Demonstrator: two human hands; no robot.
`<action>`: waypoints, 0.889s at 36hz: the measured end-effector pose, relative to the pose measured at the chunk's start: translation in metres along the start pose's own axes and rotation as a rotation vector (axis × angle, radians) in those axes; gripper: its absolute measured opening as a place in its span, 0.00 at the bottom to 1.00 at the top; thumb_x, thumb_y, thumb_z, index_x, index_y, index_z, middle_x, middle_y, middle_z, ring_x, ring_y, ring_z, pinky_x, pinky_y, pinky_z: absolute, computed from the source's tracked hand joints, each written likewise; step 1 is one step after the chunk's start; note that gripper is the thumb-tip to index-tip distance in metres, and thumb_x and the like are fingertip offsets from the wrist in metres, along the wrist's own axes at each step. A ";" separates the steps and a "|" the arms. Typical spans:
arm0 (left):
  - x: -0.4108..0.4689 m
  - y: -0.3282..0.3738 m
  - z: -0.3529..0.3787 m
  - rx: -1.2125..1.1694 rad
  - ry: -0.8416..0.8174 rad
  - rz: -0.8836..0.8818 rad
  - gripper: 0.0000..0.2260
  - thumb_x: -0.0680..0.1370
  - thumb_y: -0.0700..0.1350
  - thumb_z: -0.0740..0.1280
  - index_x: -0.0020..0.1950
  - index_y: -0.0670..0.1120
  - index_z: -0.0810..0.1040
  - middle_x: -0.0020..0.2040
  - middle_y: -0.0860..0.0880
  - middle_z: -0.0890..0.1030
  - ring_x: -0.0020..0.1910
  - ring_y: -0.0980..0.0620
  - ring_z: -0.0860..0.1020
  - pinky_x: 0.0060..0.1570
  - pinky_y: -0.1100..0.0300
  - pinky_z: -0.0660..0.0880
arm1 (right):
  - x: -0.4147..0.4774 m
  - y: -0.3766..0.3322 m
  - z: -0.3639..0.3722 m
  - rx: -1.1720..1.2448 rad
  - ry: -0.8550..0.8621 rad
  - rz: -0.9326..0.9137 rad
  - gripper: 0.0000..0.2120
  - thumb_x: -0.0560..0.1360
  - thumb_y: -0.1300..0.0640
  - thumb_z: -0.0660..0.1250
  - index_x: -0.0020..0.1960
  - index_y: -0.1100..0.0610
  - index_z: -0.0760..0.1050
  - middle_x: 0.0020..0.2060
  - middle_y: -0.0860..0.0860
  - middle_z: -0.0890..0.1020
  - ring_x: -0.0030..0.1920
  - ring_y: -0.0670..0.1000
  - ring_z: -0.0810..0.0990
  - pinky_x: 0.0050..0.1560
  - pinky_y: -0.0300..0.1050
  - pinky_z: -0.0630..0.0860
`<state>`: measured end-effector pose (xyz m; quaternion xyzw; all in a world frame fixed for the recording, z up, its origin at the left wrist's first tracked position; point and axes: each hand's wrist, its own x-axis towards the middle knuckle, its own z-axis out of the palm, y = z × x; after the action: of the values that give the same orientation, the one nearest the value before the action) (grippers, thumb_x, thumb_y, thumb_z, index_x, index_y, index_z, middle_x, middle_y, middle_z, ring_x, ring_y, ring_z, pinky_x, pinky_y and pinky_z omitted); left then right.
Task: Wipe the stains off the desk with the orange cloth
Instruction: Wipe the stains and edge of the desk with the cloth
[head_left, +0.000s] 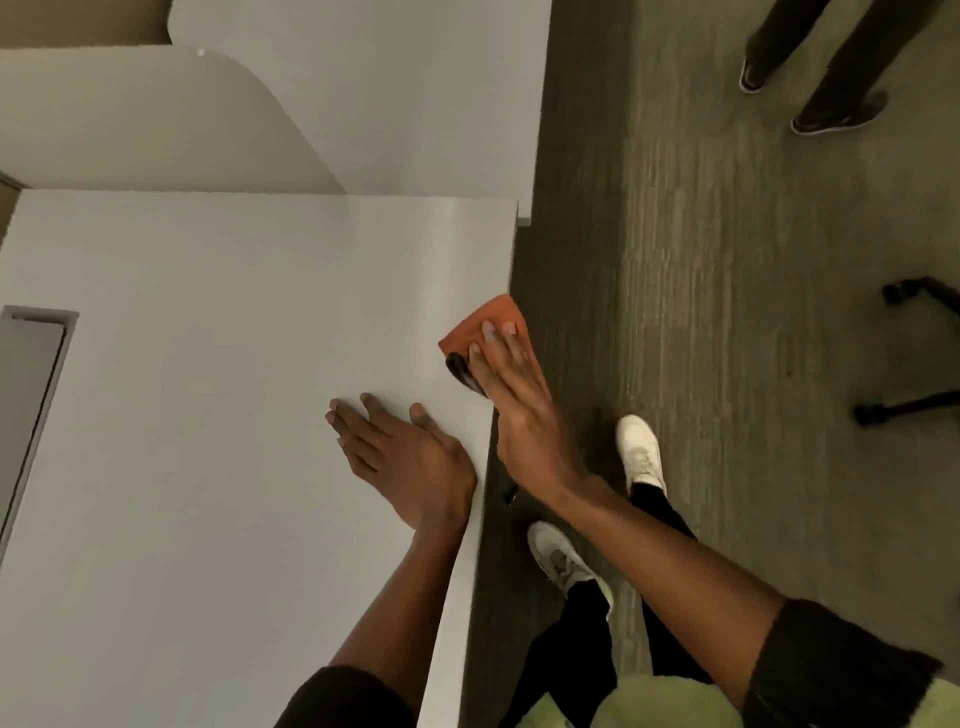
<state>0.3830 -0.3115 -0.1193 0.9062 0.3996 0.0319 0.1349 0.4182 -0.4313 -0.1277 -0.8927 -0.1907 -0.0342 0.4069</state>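
Two hands work at the white desk (208, 415): our right hand (514, 405) presses flat, fingers extended, on the orange cloth (483, 322) at the desk's right edge, over a dark stain (462, 371); our left hand (400, 452) rests open-palmed beside it.

The worktop (208, 415) is plain white, shading to pale grey where the light falls off, and it carries no pattern. A grey rectangular panel (28, 395) is set in near its left edge. The cloth (480, 325) is bright orange, and beside it on the worktop edge lies a black, glossy smear (462, 371). The floor (727, 312) is dark grey-brown carpet with fine, paler streaks running in bands. The person's shoes (641, 454) are white, the trousers (571, 660) black, the sleeves (831, 670) black, and the top (665, 706) pale yellow-green. The chair base (909, 405) at the right is black. A second person's trousers (841, 62) are dark, above dark shoes edged with white soles.
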 end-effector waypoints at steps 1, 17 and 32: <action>0.000 0.000 0.001 0.004 -0.001 0.001 0.29 0.88 0.54 0.52 0.86 0.42 0.54 0.88 0.40 0.50 0.88 0.40 0.48 0.85 0.41 0.50 | -0.007 -0.004 0.000 0.056 0.017 0.028 0.35 0.76 0.79 0.61 0.81 0.66 0.60 0.83 0.61 0.58 0.84 0.63 0.52 0.79 0.68 0.61; 0.002 -0.002 0.007 -0.011 0.053 0.019 0.28 0.88 0.52 0.53 0.85 0.41 0.56 0.88 0.40 0.52 0.88 0.41 0.49 0.85 0.41 0.51 | 0.034 -0.003 -0.002 0.460 0.183 0.322 0.40 0.74 0.81 0.62 0.82 0.59 0.59 0.84 0.53 0.55 0.84 0.53 0.55 0.80 0.41 0.61; 0.020 0.054 0.011 -0.130 0.147 -0.102 0.28 0.88 0.52 0.59 0.81 0.34 0.62 0.83 0.35 0.63 0.84 0.36 0.57 0.80 0.36 0.58 | 0.113 0.032 -0.030 0.666 0.211 0.438 0.40 0.72 0.82 0.60 0.81 0.59 0.64 0.83 0.56 0.59 0.83 0.55 0.59 0.79 0.45 0.61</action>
<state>0.4375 -0.3342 -0.1163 0.8691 0.4511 0.1174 0.1653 0.5376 -0.4373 -0.1058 -0.7232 0.0459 0.0257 0.6886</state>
